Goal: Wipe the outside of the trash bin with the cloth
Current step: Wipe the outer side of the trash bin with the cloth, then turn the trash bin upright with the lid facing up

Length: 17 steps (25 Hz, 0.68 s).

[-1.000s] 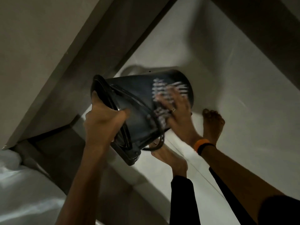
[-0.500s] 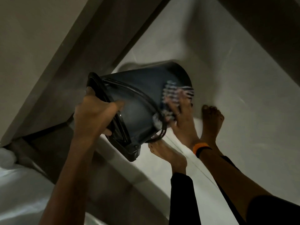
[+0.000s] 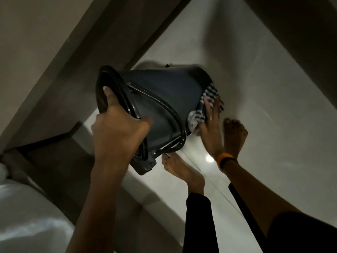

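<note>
A dark trash bin [image 3: 164, 92] is held tilted on its side above the floor, its open rim toward me at the left and its base pointing away to the right. My left hand [image 3: 116, 128] grips the rim, thumb over the edge. A striped black-and-white cloth [image 3: 202, 108] is pressed against the bin's lower right side near the base by my right hand [image 3: 211, 125], fingers spread flat on it. Part of the cloth hangs bunched below the bin's wire handle [image 3: 175, 114].
My two bare feet [image 3: 182, 170] stand on the pale tiled floor [image 3: 273, 125] right under the bin. A dark wall edge and skirting [image 3: 60, 99] run along the left. White bedding [image 3: 23, 216] shows at the lower left. An orange wristband [image 3: 223, 158] is on my right wrist.
My right hand has slid the cloth down and to the right along the bin's side toward the base. The bin has turned slightly in my left hand.
</note>
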Motion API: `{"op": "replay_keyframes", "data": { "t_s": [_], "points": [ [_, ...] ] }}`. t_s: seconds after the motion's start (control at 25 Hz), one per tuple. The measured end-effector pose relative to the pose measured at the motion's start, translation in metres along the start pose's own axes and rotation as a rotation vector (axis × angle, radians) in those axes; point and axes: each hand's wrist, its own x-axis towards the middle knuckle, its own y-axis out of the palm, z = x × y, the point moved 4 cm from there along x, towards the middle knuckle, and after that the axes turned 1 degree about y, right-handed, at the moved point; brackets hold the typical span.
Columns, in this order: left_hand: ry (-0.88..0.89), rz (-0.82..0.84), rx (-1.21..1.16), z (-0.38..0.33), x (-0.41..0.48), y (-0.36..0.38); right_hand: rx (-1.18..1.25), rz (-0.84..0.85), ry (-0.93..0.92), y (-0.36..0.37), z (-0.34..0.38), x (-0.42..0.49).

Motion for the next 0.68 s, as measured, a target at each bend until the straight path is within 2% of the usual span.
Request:
{"op": "replay_keyframes", "data": {
  "t_s": [0.16,0.24,0.32,0.44,0.56,0.68],
  "points": [
    [0.037,-0.104,0.013,-0.003,-0.039,0.035,0.345,0.006,0.066,-0.005,0.036,0.011],
    [0.09,-0.186,0.105,-0.005,-0.057,0.06,0.408,-0.029,0.144,0.0,0.044,0.005],
    [0.134,-0.184,0.162,-0.012,-0.069,0.08,0.465,-0.102,0.25,0.0,0.039,-0.003],
    [0.201,-0.244,0.14,-0.014,-0.072,0.101,0.431,-0.161,0.346,-0.021,0.025,-0.006],
    [0.225,-0.27,0.119,-0.006,-0.079,0.121,0.369,-0.127,0.279,-0.053,0.035,-0.005],
    [0.264,-0.258,0.186,0.005,-0.09,0.145,0.243,-0.107,0.105,-0.09,0.061,0.003]
  ]
}}
